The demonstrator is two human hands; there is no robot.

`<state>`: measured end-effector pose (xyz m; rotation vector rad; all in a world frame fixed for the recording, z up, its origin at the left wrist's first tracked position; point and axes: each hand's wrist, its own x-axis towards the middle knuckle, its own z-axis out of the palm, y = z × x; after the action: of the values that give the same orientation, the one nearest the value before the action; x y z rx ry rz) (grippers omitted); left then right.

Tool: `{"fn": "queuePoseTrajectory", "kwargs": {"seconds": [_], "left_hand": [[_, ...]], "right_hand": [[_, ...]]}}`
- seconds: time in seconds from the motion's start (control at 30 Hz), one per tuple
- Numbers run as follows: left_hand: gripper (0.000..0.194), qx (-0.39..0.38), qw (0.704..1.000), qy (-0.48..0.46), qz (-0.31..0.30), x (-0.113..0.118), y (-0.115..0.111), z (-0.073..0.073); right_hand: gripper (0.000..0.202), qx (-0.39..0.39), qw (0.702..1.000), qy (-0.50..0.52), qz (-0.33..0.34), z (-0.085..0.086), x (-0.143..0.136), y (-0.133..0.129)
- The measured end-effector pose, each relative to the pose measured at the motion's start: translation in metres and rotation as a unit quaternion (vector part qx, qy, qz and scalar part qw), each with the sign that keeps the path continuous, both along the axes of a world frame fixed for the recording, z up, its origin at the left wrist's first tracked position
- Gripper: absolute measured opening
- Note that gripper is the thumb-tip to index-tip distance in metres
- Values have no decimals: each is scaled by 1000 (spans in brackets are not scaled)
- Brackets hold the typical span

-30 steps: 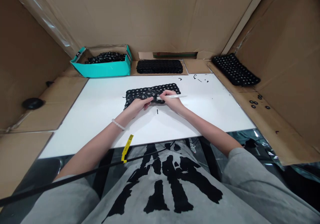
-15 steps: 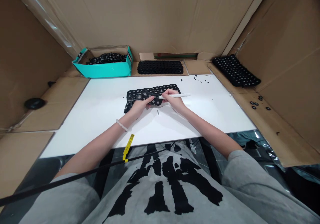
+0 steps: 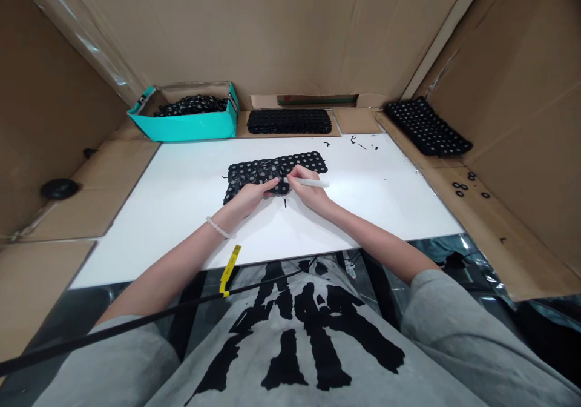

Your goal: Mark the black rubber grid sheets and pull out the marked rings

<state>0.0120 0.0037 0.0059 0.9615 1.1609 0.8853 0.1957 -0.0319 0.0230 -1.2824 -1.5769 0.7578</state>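
A black perforated rubber sheet (image 3: 302, 163) with rows of round light holes lies on the white board, its left part bunched or doubled over. My left hand (image 3: 254, 195) is closed on the near edge of the sheet, thumb on top. In my right hand (image 3: 306, 189) is a slim white pen-shaped tool (image 3: 315, 183), pinched with its tip pointing left at the sheet close to my left thumb. The tip itself is too small to make out. A short black scrap (image 3: 285, 203) lies just below the sheet.
A turquoise box (image 3: 190, 126) of black ring-like pieces stands at back left, beside a stack of black sheets (image 3: 289, 122). Another perforated sheet (image 3: 429, 127) lies at right, with several small black rings (image 3: 460, 186) nearer. Black scraps (image 3: 362, 145) dot the white board (image 3: 372, 201).
My right hand has moved slightly left and down, and the white tool now slants more, its back end lower. My left hand keeps its hold on the sheet.
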Motion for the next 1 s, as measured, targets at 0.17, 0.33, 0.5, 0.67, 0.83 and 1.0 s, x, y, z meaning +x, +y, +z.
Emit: {"fn": "queuePoseTrajectory", "kwargs": {"seconds": [0.17,0.33,0.5,0.67,0.83,1.0], "left_hand": [[35,6,997,-71,4,2,-1,11],[37,7,1000,-15,10,-1,2,12],[40,28,994,96,-52,-8,7,5],[49,38,986,157,-48,-11,4,0],[48,19,987,148,-53,-11,-2,2],[41,26,992,112,-61,-5,-2,9]], "right_hand": [[27,-67,985,154,40,-8,1,13],[29,-106,971,200,75,-14,0,17],[24,-96,975,189,59,-15,3,18],[24,-59,990,119,41,-8,3,9],[24,3,1000,4,20,-3,-3,-4],[25,7,1000,3,17,-7,-1,3]]}}
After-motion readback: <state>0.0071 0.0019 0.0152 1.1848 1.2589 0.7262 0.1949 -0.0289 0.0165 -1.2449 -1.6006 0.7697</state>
